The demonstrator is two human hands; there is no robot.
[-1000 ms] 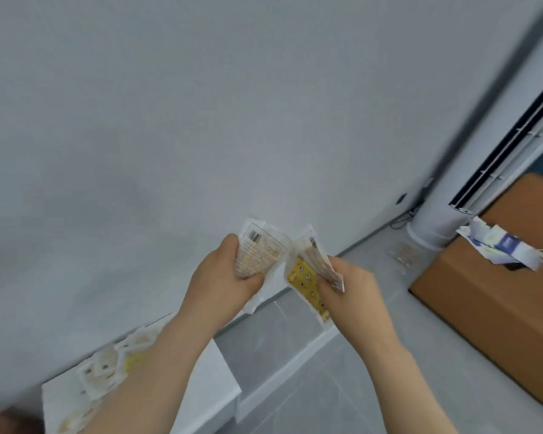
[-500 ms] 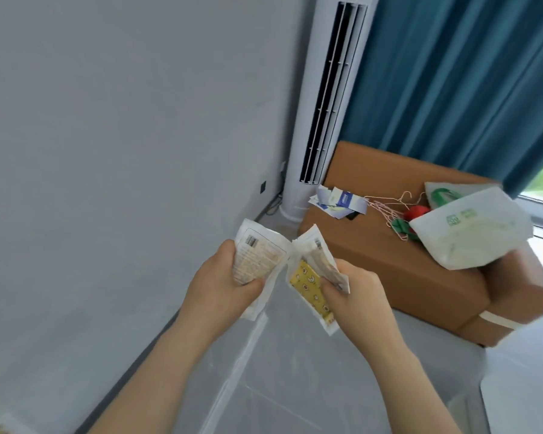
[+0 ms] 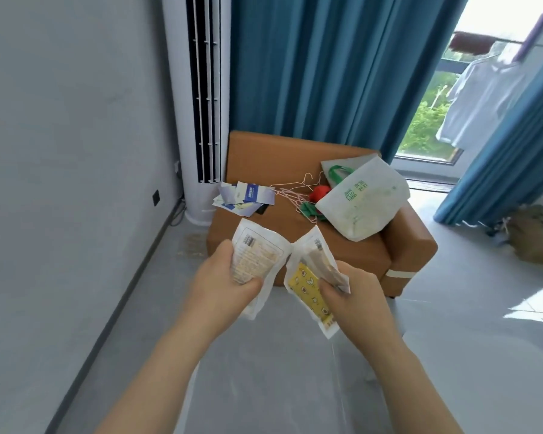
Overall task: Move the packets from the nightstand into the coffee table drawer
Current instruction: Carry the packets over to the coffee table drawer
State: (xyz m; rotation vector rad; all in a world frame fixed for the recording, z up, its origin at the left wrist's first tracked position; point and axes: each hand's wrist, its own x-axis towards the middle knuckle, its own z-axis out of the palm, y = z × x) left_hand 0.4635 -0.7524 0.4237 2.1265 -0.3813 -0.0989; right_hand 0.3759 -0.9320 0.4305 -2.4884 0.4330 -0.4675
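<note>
Gripping a pale packet (image 3: 257, 261) in the curled left hand (image 3: 220, 286) and pinching a yellow packet (image 3: 308, 292) plus a brownish packet (image 3: 322, 261) in the right hand (image 3: 355, 296), both held in the air near a brown box (image 3: 295, 151) bearing leaflets (image 3: 245, 195), hangers (image 3: 292, 192) and a white bag (image 3: 364, 202).

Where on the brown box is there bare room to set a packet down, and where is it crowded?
Bare: the back-left top of the brown box, between the air conditioner and the white bag. Crowded: its middle, where cards, wire hangers and that bag lie. Held packets hide its front.
</note>
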